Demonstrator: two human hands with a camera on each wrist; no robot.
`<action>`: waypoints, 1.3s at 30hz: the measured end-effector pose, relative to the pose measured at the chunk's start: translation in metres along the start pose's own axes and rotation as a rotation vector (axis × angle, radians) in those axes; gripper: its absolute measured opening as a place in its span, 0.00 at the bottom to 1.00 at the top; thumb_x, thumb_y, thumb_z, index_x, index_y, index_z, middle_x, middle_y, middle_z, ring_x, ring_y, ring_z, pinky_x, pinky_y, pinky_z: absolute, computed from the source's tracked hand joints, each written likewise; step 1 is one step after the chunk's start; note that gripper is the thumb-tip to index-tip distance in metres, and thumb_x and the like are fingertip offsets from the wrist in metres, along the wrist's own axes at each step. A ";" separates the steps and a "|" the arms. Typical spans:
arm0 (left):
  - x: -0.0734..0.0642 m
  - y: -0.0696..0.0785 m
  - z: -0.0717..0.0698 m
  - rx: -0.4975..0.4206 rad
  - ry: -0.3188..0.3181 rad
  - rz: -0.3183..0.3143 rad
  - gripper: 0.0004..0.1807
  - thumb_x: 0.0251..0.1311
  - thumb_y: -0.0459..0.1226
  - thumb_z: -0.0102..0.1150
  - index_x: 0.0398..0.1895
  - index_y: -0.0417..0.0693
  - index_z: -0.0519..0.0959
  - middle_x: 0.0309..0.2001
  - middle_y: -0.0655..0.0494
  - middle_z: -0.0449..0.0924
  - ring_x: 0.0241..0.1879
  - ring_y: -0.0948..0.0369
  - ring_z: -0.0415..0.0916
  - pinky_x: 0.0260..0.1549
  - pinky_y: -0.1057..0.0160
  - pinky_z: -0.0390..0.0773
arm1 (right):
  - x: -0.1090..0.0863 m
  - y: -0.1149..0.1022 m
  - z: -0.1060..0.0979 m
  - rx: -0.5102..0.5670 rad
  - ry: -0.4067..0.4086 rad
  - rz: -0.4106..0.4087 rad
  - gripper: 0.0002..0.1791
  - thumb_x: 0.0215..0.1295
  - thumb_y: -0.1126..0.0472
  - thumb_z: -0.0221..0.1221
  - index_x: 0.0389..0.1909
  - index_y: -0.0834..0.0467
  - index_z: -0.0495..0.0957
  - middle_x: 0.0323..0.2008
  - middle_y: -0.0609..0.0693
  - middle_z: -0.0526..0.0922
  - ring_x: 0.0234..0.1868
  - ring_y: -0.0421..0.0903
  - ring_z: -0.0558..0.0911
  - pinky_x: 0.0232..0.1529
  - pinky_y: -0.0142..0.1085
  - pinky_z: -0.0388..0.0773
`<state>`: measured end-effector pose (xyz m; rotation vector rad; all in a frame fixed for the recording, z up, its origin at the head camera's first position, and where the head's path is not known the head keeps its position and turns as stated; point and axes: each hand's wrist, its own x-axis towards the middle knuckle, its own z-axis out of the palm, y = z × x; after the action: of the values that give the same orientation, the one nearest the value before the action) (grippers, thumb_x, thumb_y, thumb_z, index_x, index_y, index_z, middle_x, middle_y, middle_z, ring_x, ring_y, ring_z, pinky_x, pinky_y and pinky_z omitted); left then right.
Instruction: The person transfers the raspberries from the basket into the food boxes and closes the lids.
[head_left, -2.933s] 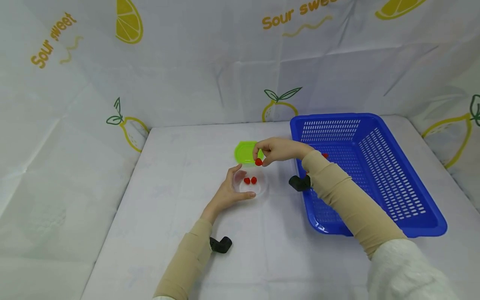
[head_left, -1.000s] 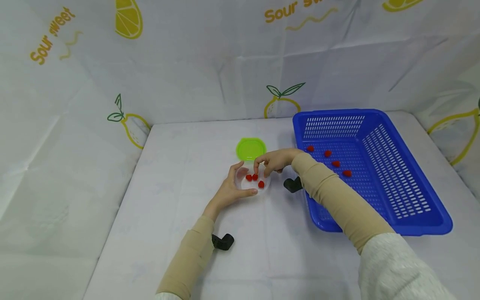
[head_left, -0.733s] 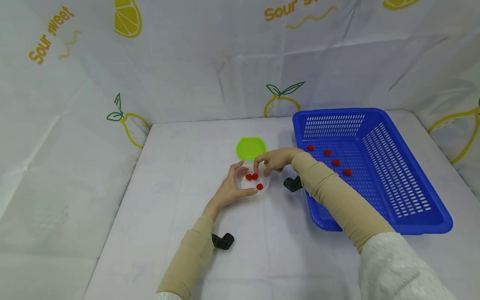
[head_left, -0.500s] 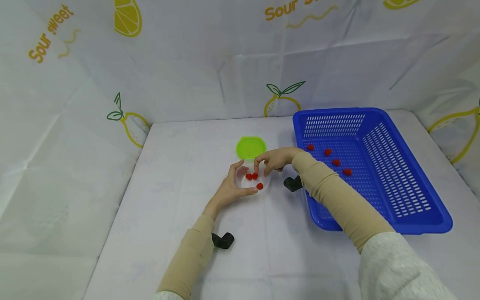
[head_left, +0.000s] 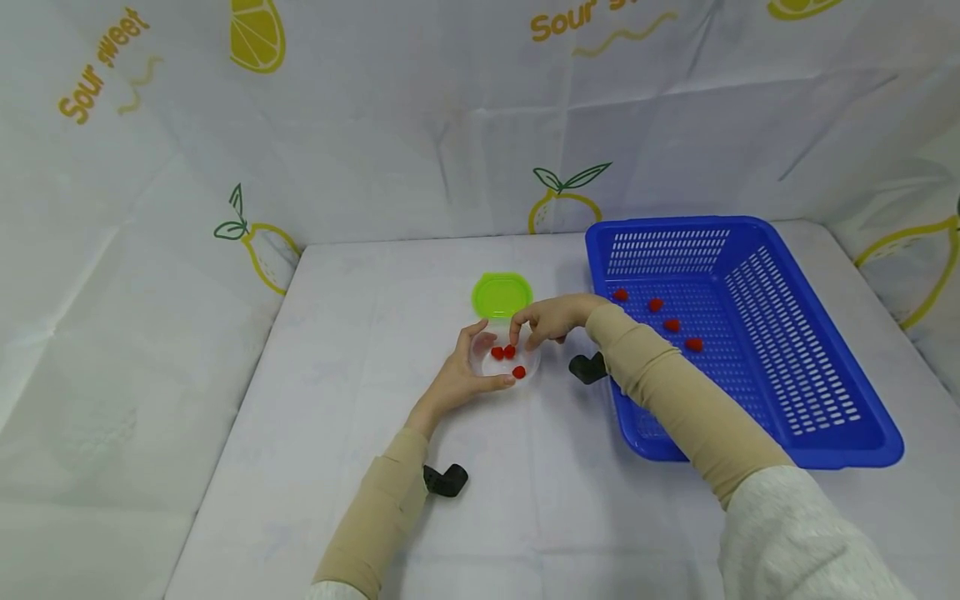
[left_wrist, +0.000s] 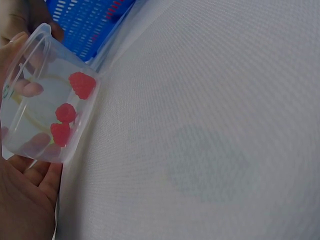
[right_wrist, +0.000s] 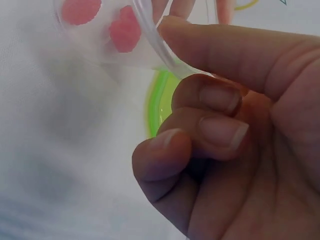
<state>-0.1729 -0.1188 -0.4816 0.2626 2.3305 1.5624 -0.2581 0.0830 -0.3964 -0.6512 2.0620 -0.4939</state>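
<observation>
My left hand (head_left: 459, 377) grips a clear plastic cup (left_wrist: 30, 117), with the fingers round its far left side and the thumb along its near side. Inside, three red raspberries (left_wrist: 82, 86) lie on the bottom: two together, one apart near the left thumb. My right hand (head_left: 555, 317) is at the cup's far right rim. Its index finger reaches down into the cup, ending above the raspberries. The right thumb (right_wrist: 215, 45) touches the rim, apart from the index finger, and the other fingers curl outside. Nothing shows between the right fingertips.
A green lid (head_left: 502, 294) lies flat just behind the cup. On the right stands a blue perforated basket (head_left: 817, 333) with several raspberries (head_left: 672, 326) on its floor, the right forearm crossing its near left corner. White cloth covers table (head_left: 360, 350) and walls.
The right hand came down from near the lid to the cup and let go of the raspberry it pinched. That raspberry then rolled slightly toward the left thumb. The left hand stays on the cup.
</observation>
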 end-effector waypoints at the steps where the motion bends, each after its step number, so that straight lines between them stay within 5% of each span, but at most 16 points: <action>1: -0.001 0.003 0.000 -0.004 -0.006 -0.001 0.54 0.42 0.50 0.72 0.69 0.67 0.46 0.65 0.64 0.64 0.70 0.64 0.53 0.70 0.48 0.52 | 0.000 0.001 0.000 -0.003 0.004 -0.003 0.15 0.65 0.59 0.53 0.53 0.53 0.71 0.30 0.49 0.63 0.19 0.41 0.60 0.22 0.28 0.61; 8: -0.010 0.023 -0.003 0.001 -0.033 0.008 0.53 0.47 0.44 0.71 0.71 0.56 0.45 0.67 0.52 0.62 0.71 0.56 0.53 0.69 0.45 0.52 | -0.008 0.003 -0.005 -0.014 0.076 -0.055 0.14 0.66 0.57 0.52 0.50 0.55 0.72 0.31 0.51 0.67 0.23 0.43 0.66 0.27 0.33 0.70; 16: 0.004 -0.003 0.004 -0.018 0.002 0.016 0.54 0.41 0.51 0.73 0.69 0.69 0.47 0.65 0.64 0.65 0.70 0.64 0.55 0.70 0.49 0.54 | -0.033 -0.004 -0.010 -0.028 0.150 -0.104 0.15 0.67 0.56 0.52 0.52 0.56 0.72 0.30 0.51 0.69 0.29 0.47 0.69 0.28 0.32 0.71; 24: 0.004 -0.006 0.004 -0.025 0.029 0.026 0.54 0.37 0.55 0.74 0.68 0.69 0.50 0.63 0.63 0.67 0.69 0.63 0.57 0.70 0.50 0.53 | -0.065 -0.005 -0.012 -0.007 0.264 -0.166 0.13 0.67 0.54 0.53 0.51 0.50 0.74 0.25 0.49 0.67 0.24 0.44 0.67 0.27 0.33 0.68; 32: 0.002 -0.007 0.004 -0.029 0.021 0.021 0.55 0.37 0.54 0.74 0.68 0.68 0.49 0.63 0.63 0.66 0.69 0.63 0.56 0.70 0.52 0.54 | -0.101 0.022 -0.007 0.121 0.461 -0.140 0.10 0.66 0.52 0.55 0.46 0.44 0.76 0.24 0.51 0.67 0.25 0.46 0.68 0.29 0.36 0.68; 39: 0.003 -0.008 0.003 -0.010 0.029 0.029 0.54 0.38 0.54 0.73 0.68 0.70 0.49 0.62 0.66 0.66 0.69 0.64 0.57 0.70 0.51 0.54 | -0.127 0.053 -0.002 0.232 0.537 -0.127 0.14 0.65 0.50 0.56 0.49 0.49 0.76 0.28 0.52 0.70 0.27 0.48 0.68 0.28 0.36 0.68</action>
<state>-0.1746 -0.1181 -0.4912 0.2747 2.3509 1.6011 -0.2148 0.2026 -0.3440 -0.5507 2.4133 -1.0572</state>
